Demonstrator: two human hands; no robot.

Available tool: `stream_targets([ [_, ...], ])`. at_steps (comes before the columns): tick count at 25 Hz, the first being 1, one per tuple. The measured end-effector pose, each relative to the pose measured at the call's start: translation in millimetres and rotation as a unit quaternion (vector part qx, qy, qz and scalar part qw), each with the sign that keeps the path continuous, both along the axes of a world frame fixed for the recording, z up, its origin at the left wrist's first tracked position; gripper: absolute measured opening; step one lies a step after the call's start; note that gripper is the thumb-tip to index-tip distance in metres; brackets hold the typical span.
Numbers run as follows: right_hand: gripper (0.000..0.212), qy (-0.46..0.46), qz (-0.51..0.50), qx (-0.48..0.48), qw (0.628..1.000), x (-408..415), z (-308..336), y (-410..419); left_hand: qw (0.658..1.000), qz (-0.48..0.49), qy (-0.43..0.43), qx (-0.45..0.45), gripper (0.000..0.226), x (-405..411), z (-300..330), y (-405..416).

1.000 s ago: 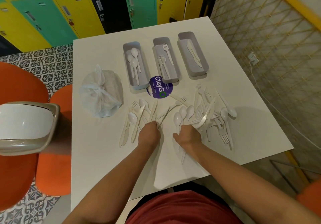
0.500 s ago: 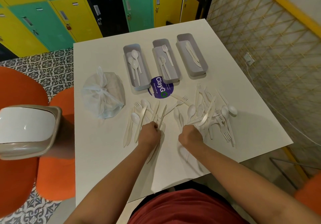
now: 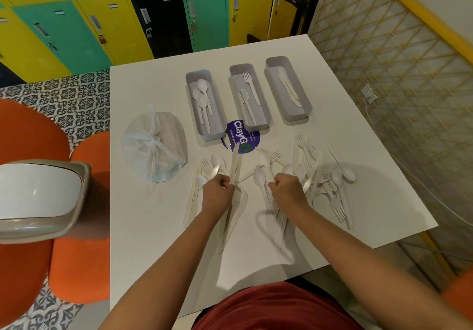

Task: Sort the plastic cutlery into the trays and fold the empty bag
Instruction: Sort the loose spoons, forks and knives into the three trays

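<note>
Yellow, green and black lockers (image 3: 122, 22) stand behind a white desk (image 3: 158, 240) that carries three grey trays. Taking the round purple sticker (image 3: 243, 137) as the landmark: the spoon tray (image 3: 204, 104) touches its far left edge, the fork tray (image 3: 249, 96) overlaps its far edge, and the knife tray (image 3: 288, 88) lies to the far right of it, apart from it. A knotted plastic bag (image 3: 153, 150) sits well to the left of the sticker. Loose white cutlery (image 3: 327, 176) spreads on the desk near and to the right of the sticker.

The left hand (image 3: 217, 194) has its fingers curled round a bundle of knives (image 3: 235, 162) whose tips reach over the sticker's near edge. The right hand (image 3: 288, 189) has its fingers closed round the handles of spoons (image 3: 259, 177), just nearer than the sticker. An orange stool (image 3: 82, 227) and a swing-lid bin (image 3: 38, 196) stand left of the desk.
</note>
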State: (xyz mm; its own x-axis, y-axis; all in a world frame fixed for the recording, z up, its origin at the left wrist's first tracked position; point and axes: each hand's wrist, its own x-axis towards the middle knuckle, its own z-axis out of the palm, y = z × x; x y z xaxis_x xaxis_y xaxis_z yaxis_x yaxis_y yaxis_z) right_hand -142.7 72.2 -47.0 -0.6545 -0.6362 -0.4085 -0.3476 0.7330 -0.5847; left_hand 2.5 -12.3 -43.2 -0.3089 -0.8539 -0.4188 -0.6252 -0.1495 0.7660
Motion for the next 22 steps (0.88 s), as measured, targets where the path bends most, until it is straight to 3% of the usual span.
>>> stream_targets([
  [6,0.019,-0.045,0.046,-0.026,0.998,-9.1,15.4,-58.4,0.996,0.072,0.048,-0.002,0.015,-8.9,14.0,-35.5],
  [11,0.038,-0.067,0.079,-0.028,0.994,-11.2,33.1,-124.0,0.99,0.115,0.087,0.008,0.019,-9.4,26.5,-70.8],
  [15,0.035,-0.064,0.135,-0.004,0.989,-15.4,35.4,-175.4,0.986,0.15,0.071,0.007,0.019,-10.9,28.6,-95.5],
  [20,0.046,-0.098,0.109,-0.039,0.988,-18.6,28.8,-229.6,0.987,0.154,0.053,0.01,0.018,-10.2,25.8,-115.4],
  [22,0.039,-0.097,0.128,-0.043,0.986,-18.7,29.4,-238.1,0.987,0.152,0.05,0.011,0.019,-10.6,24.0,-119.9],
])
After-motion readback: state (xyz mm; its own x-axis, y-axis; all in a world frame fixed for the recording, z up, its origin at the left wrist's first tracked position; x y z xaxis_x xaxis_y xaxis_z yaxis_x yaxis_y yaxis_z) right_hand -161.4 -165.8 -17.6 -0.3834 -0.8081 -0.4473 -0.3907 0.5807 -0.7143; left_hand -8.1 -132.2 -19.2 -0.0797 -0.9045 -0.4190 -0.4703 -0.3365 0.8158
